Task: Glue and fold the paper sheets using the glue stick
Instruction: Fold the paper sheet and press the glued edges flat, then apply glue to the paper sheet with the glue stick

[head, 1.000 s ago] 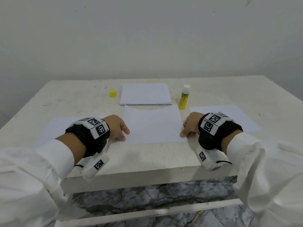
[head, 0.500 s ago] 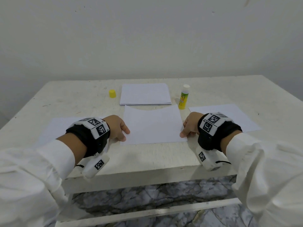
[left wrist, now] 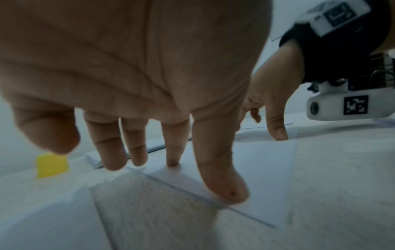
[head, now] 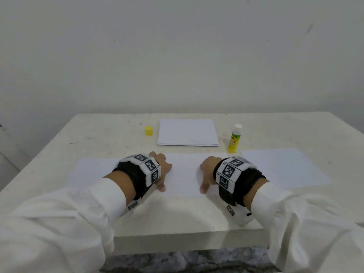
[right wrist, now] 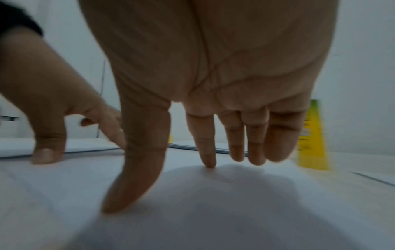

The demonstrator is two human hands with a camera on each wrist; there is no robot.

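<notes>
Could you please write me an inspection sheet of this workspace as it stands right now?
Surface: white table, scuffed, with small dark marks.
Job's things: centre sheet lies flat under both hands; folded stack behind it; left sheet and right sheet lie flat at the sides; glue stick stands upright and uncapped beside the stack; yellow cap sits apart, left of the stack.
Clutter: nothing seen.
Grippers: left hand and right hand, fingers spread, thumbs and index fingertips pressing the centre sheet; neither grips anything.
Cables: small wires on the right wrist camera.
Surroundings: plain white wall; marbled floor below.
</notes>
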